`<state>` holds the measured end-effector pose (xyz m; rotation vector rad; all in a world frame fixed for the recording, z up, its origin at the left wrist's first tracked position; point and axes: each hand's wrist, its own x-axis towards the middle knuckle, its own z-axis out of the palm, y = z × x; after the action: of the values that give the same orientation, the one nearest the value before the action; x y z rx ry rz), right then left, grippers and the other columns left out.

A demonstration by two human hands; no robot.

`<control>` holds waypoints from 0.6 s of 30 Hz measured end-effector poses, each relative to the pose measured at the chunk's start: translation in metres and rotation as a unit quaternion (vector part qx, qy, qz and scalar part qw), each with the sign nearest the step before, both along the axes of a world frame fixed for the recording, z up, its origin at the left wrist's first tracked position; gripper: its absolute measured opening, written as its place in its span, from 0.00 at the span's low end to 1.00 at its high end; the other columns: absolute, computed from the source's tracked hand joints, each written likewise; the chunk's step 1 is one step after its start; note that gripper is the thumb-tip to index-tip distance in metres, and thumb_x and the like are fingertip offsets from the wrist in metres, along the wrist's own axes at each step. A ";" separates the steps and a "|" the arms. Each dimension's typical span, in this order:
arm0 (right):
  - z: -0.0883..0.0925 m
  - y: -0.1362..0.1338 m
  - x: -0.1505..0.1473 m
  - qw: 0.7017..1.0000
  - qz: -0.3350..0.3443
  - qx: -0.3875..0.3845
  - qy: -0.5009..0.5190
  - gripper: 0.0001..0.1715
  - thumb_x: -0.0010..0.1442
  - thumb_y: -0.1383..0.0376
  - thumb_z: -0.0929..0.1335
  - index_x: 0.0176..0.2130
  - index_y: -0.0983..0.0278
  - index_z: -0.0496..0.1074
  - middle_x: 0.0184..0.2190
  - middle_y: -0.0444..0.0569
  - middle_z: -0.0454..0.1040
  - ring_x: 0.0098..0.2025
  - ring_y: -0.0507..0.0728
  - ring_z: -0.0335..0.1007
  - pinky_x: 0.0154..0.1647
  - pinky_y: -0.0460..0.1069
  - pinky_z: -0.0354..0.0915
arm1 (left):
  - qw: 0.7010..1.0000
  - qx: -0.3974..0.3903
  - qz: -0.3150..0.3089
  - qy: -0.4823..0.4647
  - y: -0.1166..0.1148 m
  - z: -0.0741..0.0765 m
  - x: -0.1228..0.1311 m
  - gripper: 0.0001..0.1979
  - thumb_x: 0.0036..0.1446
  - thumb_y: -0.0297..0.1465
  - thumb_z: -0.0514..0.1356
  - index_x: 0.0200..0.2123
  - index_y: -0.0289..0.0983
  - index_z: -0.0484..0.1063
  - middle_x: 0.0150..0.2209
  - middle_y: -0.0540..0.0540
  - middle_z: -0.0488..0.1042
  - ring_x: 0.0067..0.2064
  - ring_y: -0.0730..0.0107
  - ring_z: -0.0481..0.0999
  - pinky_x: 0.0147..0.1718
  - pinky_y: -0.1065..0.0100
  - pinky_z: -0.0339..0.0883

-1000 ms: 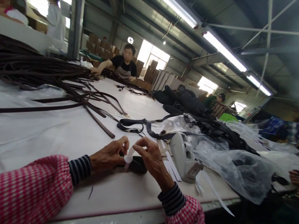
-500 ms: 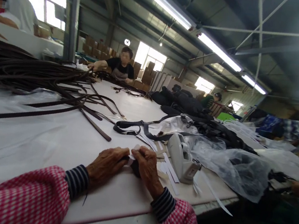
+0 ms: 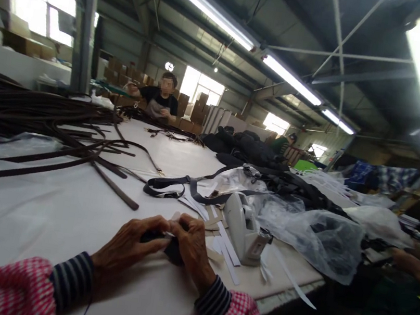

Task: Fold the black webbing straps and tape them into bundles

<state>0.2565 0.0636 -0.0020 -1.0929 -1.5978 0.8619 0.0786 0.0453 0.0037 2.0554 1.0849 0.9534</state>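
Both hands meet over the white tabletop around a small dark bundle (image 3: 174, 252), mostly covered by fingers; it may be a folded strap. My left hand (image 3: 130, 243) grips its left end, with thumb and fingers closed on it. On the other side, my right hand (image 3: 195, 250) is wrapped over the bundle's right part. A pale bit shows between the fingertips, too small to make out. Right of my right hand lie white paper strips (image 3: 228, 252) and a grey tape dispenser (image 3: 245, 231). Beyond the hands rests a black strap with a buckle (image 3: 166, 185).
A heap of dark brown straps (image 3: 23, 108) covers the table's left. Clear plastic bags (image 3: 311, 241) and black straps lie at right. The table edge (image 3: 288, 293) runs along the front right. A co-worker (image 3: 162, 100) stands across the table; another person's arm (image 3: 418, 267) reaches in from the right.
The view has swung a little right and up. My left hand has spread its thumb along the bundle; the white band seen around the dark bundle is now mostly covered. My right hand stays on it.
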 end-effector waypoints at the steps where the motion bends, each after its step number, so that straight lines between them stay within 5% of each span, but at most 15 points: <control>1: 0.001 -0.001 0.000 1.000 0.008 -0.005 0.018 0.16 0.55 0.61 0.69 0.22 0.63 0.62 0.21 0.38 0.57 0.26 0.49 0.51 0.28 0.46 0.51 | 1.000 -0.001 0.002 -0.005 0.001 -0.001 0.000 0.13 0.60 0.41 0.59 0.41 0.39 0.75 0.39 0.48 0.79 0.41 0.60 0.76 0.42 0.65 0.67; 8: 0.006 -0.002 0.009 0.989 0.052 -0.063 0.125 0.12 0.53 0.63 0.70 0.22 0.66 0.69 0.20 0.41 0.64 0.24 0.49 0.55 0.27 0.46 0.53 | 0.998 0.024 -0.056 0.020 0.013 -0.011 -0.002 0.14 0.63 0.42 0.57 0.34 0.40 0.76 0.32 0.48 0.76 0.34 0.63 0.74 0.34 0.69 0.66; 11: 0.007 -0.003 0.010 0.995 0.050 -0.045 0.075 0.13 0.53 0.62 0.71 0.22 0.65 0.69 0.19 0.40 0.64 0.24 0.50 0.56 0.27 0.46 0.54 | 0.992 0.077 -0.084 0.061 0.016 -0.016 -0.002 0.15 0.66 0.40 0.53 0.31 0.39 0.73 0.30 0.47 0.75 0.32 0.64 0.73 0.33 0.68 0.64; 15: 0.005 -0.003 0.000 0.996 -0.012 0.071 -0.048 0.20 0.52 0.62 0.73 0.17 0.63 0.64 0.17 0.38 0.59 0.24 0.50 0.55 0.28 0.46 0.53 | 0.986 0.099 -0.111 0.075 0.023 -0.023 -0.004 0.17 0.66 0.39 0.52 0.28 0.38 0.70 0.28 0.47 0.73 0.31 0.64 0.70 0.31 0.67 0.63; 18: 0.002 -0.001 -0.004 0.999 -0.001 0.037 -0.029 0.17 0.53 0.62 0.73 0.19 0.63 0.67 0.18 0.39 0.61 0.24 0.50 0.57 0.27 0.46 0.54 | 0.984 0.078 -0.140 0.077 0.024 -0.027 -0.003 0.17 0.65 0.41 0.53 0.28 0.38 0.70 0.29 0.46 0.74 0.31 0.63 0.71 0.31 0.66 0.66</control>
<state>0.2527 0.0625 -0.0003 -1.0764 -1.6627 0.7700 0.0755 0.0697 -0.0229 2.3661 0.7856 0.7683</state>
